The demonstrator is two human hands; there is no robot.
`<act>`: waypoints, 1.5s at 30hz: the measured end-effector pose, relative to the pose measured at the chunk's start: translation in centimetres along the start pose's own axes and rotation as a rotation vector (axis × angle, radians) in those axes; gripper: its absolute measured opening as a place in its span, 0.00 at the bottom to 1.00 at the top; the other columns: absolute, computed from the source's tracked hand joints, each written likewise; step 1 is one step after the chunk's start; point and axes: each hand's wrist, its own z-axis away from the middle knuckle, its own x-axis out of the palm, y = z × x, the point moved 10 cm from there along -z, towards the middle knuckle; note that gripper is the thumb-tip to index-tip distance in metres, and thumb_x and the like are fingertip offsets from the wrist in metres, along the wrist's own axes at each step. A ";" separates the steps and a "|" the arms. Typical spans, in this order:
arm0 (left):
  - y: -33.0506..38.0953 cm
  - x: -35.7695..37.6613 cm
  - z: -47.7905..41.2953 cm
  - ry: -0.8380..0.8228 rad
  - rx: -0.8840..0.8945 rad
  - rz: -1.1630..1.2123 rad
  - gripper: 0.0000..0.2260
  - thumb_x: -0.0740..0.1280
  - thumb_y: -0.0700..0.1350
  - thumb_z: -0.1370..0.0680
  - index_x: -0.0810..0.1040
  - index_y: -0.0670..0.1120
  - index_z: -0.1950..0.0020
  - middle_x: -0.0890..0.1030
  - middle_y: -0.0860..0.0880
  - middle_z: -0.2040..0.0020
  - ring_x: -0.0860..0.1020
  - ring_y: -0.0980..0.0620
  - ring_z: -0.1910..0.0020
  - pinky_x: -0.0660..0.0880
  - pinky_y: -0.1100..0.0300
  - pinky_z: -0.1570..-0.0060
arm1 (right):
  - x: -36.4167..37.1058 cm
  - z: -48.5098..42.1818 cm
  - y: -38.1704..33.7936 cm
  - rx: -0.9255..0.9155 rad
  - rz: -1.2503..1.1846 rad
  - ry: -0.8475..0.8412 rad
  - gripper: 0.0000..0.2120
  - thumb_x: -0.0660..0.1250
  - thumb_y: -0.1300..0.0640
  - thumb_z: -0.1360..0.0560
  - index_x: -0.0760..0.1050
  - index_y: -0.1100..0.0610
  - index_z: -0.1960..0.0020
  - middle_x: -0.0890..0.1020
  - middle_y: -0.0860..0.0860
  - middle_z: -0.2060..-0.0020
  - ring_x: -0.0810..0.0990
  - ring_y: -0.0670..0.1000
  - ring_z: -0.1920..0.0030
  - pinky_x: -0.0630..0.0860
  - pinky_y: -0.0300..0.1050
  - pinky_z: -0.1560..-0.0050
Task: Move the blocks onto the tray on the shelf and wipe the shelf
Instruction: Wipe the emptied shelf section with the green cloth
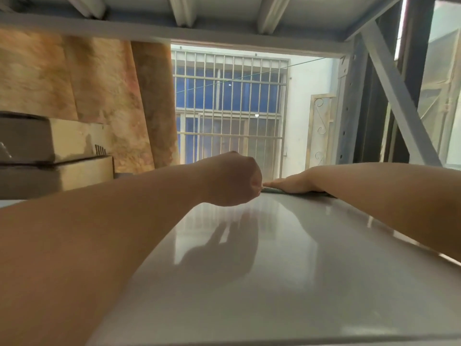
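My left hand (232,179) sits at centre frame, fingers curled under and hidden behind its back. They meet the near corner of a thin green item (303,193), but I cannot tell whether they pinch it. My right hand (291,183), toward 2 o'clock, lies flat with straight fingers pressing on that item. It lies at the far edge of the glossy grey shelf (249,270). It is seen edge-on and mostly covered, so cloth or tray is unclear. Blurred cardboard boxes (74,168) are cut off at 9 o'clock.
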 end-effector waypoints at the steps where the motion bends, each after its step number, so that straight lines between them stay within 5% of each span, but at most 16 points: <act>1: 0.4 0.0 0.2 0.013 0.035 0.004 0.14 0.57 0.46 0.20 0.81 0.44 0.43 0.83 0.46 0.47 0.80 0.48 0.48 0.76 0.56 0.45 | -0.1 -0.2 0.5 0.004 0.031 0.003 0.41 0.45 0.24 0.30 0.58 0.45 0.24 0.69 0.51 0.29 0.73 0.53 0.35 0.67 0.49 0.36; 4: 1.6 -0.7 0.5 0.037 0.088 0.080 0.14 0.58 0.43 0.21 0.82 0.41 0.47 0.84 0.44 0.49 0.81 0.46 0.49 0.77 0.51 0.44 | 0.6 1.8 0.8 -0.035 -0.004 -0.027 0.38 0.43 0.24 0.29 0.48 0.39 0.23 0.55 0.48 0.23 0.57 0.54 0.24 0.53 0.56 0.27; 11: 4.2 -0.8 1.2 0.069 0.169 0.033 0.14 0.57 0.44 0.20 0.81 0.41 0.46 0.83 0.46 0.48 0.81 0.50 0.49 0.77 0.58 0.44 | 1.8 7.3 3.4 -0.045 -0.014 -0.045 0.38 0.43 0.24 0.30 0.45 0.38 0.23 0.50 0.46 0.22 0.52 0.54 0.23 0.47 0.57 0.24; 15: 5.2 -1.5 1.7 0.118 0.199 0.035 0.14 0.57 0.44 0.21 0.82 0.42 0.49 0.83 0.47 0.50 0.80 0.50 0.50 0.78 0.52 0.46 | 2.5 12.2 3.5 -0.096 -0.017 -0.027 0.34 0.42 0.30 0.25 0.44 0.42 0.22 0.50 0.47 0.22 0.49 0.53 0.22 0.45 0.55 0.25; 25: 8.8 -2.3 2.8 0.123 0.320 0.030 0.13 0.59 0.46 0.20 0.82 0.45 0.46 0.84 0.51 0.47 0.79 0.55 0.53 0.76 0.56 0.44 | 4.4 20.8 3.3 -0.301 -0.015 0.026 0.41 0.47 0.30 0.31 0.47 0.44 0.22 0.53 0.45 0.22 0.54 0.49 0.24 0.49 0.48 0.26; 29: 10.6 -2.5 3.2 0.109 0.347 0.175 0.21 0.57 0.56 0.21 0.83 0.43 0.47 0.84 0.50 0.49 0.79 0.55 0.57 0.73 0.66 0.56 | 4.6 21.2 3.2 -0.341 -0.009 0.046 0.42 0.47 0.28 0.34 0.48 0.42 0.23 0.55 0.46 0.23 0.57 0.48 0.25 0.51 0.51 0.24; 32: 12.3 -2.4 3.8 0.054 0.386 0.229 0.28 0.52 0.62 0.24 0.81 0.43 0.45 0.81 0.53 0.53 0.78 0.57 0.58 0.68 0.71 0.60 | 4.1 21.3 3.6 -0.361 -0.132 0.057 0.40 0.56 0.26 0.33 0.53 0.39 0.24 0.62 0.46 0.25 0.64 0.49 0.28 0.58 0.51 0.26; 36: 12.7 -0.8 4.2 -0.096 0.398 0.171 0.33 0.47 0.67 0.29 0.76 0.49 0.38 0.79 0.51 0.41 0.77 0.54 0.44 0.72 0.60 0.44 | 0.4 22.7 6.5 -0.315 -0.403 0.315 0.24 0.64 0.45 0.24 0.65 0.44 0.29 0.68 0.51 0.28 0.70 0.54 0.32 0.66 0.45 0.37; 39: 12.0 0.1 4.1 -0.169 0.352 0.172 0.34 0.49 0.72 0.32 0.73 0.55 0.35 0.76 0.53 0.35 0.75 0.54 0.38 0.71 0.50 0.36 | -1.9 23.6 9.2 -0.132 -0.106 0.614 0.15 0.60 0.55 0.22 0.73 0.49 0.36 0.76 0.53 0.36 0.76 0.56 0.42 0.74 0.50 0.42; 45: 12.0 0.7 4.4 -0.260 0.301 0.176 0.27 0.55 0.67 0.29 0.70 0.58 0.33 0.73 0.55 0.34 0.72 0.55 0.36 0.69 0.58 0.39 | 0.5 21.5 11.4 0.082 0.202 0.410 0.20 0.51 0.58 0.30 0.72 0.50 0.43 0.77 0.53 0.40 0.77 0.59 0.46 0.76 0.54 0.43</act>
